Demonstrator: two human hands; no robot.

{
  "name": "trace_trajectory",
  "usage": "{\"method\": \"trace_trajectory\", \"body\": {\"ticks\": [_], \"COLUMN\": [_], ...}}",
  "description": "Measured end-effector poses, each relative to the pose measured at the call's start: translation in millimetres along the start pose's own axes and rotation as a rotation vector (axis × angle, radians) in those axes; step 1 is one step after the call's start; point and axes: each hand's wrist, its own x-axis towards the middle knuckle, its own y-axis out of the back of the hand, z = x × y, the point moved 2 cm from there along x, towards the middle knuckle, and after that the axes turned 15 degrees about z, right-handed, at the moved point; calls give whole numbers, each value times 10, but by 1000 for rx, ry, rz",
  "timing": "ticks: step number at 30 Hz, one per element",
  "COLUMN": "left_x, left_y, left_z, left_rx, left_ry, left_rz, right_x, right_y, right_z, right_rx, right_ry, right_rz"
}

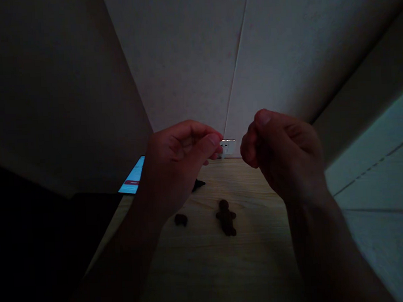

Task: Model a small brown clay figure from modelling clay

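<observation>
Both hands are raised above a wooden table, apart from each other. My left hand [183,158] is closed in a pinch, thumb tip against the index finger. My right hand [282,151] is closed too, its thumb pressed on the curled index finger. Whatever either pinch holds, if anything, is too small or too dark to make out. Below and between them a dark brown figure shaped like a gingerbread man [226,218] lies flat on the table. To its left is a small dark brown lump [181,220]. A black pointed thing [199,185] shows partly from behind my left hand.
The light is dim. At the far left corner of the wooden table [254,252] lies a lit phone or tablet [132,177], partly hidden by my left arm. A wall socket [228,146] sits just above the table's back edge. Pale walls [190,57] close off the back.
</observation>
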Motion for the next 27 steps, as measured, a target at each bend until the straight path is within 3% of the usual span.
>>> {"method": "trace_trajectory", "body": {"ticks": [6,14,22,27], "left_x": [6,10,21,17], "left_y": [4,6,20,15], "left_z": [-14,-15,-22,-27], "left_rx": [-31,-12,29,-1], "left_ry": [-15,-1,18,-22], "left_rz": [-15,-5,9,2], "right_x": [28,3,-3,-7], "right_y": [37,-8,42,32], "right_z": [35,45,28,18], "right_rx": [-14,37,49,22], "right_ry": [73,-87,107,27], "right_rz": [53,14,149,122]}}
